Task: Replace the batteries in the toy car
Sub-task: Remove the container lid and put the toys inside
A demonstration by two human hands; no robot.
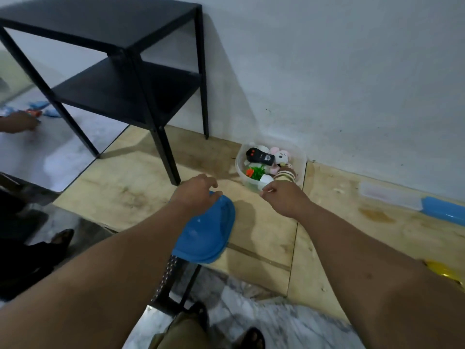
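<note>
Pale wooden floor [130, 197] against a white wall [327, 71], one black side table [120, 71] beyond the left hand [195, 191]. Left hand gripping one blue lid [208, 235]; right hand [281, 197] loosely curled, holding nothing. Just past the right hand, one clear tub [299, 157] of toys with one black remote [260, 156]; toy car not discernible.

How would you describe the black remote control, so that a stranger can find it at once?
Look where the white wall meets the floor, right of the black side table. A clear plastic tub of toys stands there, just beyond the right hand. The black remote control lies on top at the tub's left side, the only dark item beside a pink-and-white plush toy.
</note>
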